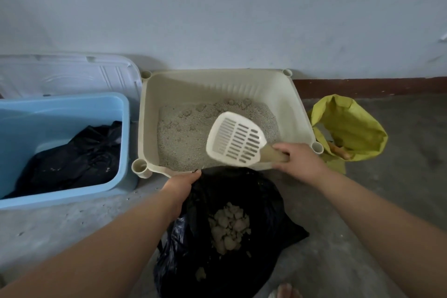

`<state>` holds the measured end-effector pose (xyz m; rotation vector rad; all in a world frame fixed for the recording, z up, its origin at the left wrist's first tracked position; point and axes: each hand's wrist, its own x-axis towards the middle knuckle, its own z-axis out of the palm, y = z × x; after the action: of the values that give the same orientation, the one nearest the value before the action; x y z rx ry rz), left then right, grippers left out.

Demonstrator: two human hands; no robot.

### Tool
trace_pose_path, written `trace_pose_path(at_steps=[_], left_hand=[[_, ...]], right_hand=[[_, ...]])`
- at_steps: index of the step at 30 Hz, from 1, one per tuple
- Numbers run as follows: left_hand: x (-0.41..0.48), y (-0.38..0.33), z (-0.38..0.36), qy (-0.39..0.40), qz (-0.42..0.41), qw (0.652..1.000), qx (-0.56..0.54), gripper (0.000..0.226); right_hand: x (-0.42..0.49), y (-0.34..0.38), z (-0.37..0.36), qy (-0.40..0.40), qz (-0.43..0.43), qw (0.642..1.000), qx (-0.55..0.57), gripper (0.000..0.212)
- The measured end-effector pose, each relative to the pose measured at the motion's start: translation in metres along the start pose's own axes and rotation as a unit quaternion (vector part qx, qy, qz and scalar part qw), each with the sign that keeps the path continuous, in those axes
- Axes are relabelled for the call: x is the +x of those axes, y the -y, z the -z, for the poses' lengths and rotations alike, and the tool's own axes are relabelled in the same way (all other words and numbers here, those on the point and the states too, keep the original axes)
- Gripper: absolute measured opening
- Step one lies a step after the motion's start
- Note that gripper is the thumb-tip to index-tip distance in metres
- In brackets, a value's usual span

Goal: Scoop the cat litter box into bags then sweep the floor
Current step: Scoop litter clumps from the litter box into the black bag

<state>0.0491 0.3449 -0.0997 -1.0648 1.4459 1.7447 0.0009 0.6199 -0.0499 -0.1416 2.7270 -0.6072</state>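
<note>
A cream litter box (287, 94) stands against the wall, holding grey litter (183, 138) with several clumps near its far side. My right hand (300, 164) grips the handle of a white slotted scoop (235, 139), which hovers empty over the box's near right part. In front of the box sits an open black bag (261, 203) with a pile of grey clumps (228, 227) inside. My left hand (182, 185) holds the bag's left rim open.
A blue plastic bin (60, 106) at the left holds a black bag (72, 159), with a white lid (67, 75) leaning behind it. A yellow-green bag (350, 123) sits right of the box. Litter grains dot the concrete floor (375, 261).
</note>
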Motion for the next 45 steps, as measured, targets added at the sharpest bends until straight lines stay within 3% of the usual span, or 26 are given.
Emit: trace_pose_path(at_steps=[3,7,11,14,24,28,32,38,45], left_hand=[[0.003,0.0,0.003,0.007,-0.003,1.0,0.012,0.032],[0.008,-0.004,0.002,-0.002,-0.041,0.997,0.065,0.04],[0.009,-0.011,-0.002,-0.01,-0.078,0.988,0.134,0.042],[0.005,-0.017,-0.005,-0.017,-0.096,0.979,0.18,0.042],[0.016,-0.022,0.012,-0.029,-0.099,0.961,0.257,0.043],[0.017,-0.022,0.013,-0.022,-0.099,0.959,0.264,0.042],[0.018,-0.023,0.014,-0.022,-0.093,0.961,0.261,0.044],[0.016,-0.023,0.012,-0.023,-0.089,0.963,0.253,0.042],[0.012,-0.023,0.008,-0.032,-0.085,0.968,0.236,0.041]], right_hand=[[0.027,0.013,0.023,0.002,-0.081,0.99,-0.115,0.022],[0.051,0.033,0.043,0.067,-0.191,0.94,-0.273,0.006],[0.067,0.042,0.044,0.11,-0.219,0.919,-0.31,0.019],[0.078,0.048,0.034,0.148,-0.226,0.92,-0.285,0.035],[0.107,0.049,-0.034,0.08,-0.22,0.965,-0.122,0.028],[0.116,0.053,-0.065,0.056,-0.235,0.97,0.005,0.024],[0.123,0.065,-0.096,-0.022,-0.279,0.941,0.189,0.022],[0.119,0.064,-0.106,-0.086,-0.288,0.923,0.239,0.035],[0.109,0.056,-0.1,-0.127,-0.246,0.932,0.232,0.032]])
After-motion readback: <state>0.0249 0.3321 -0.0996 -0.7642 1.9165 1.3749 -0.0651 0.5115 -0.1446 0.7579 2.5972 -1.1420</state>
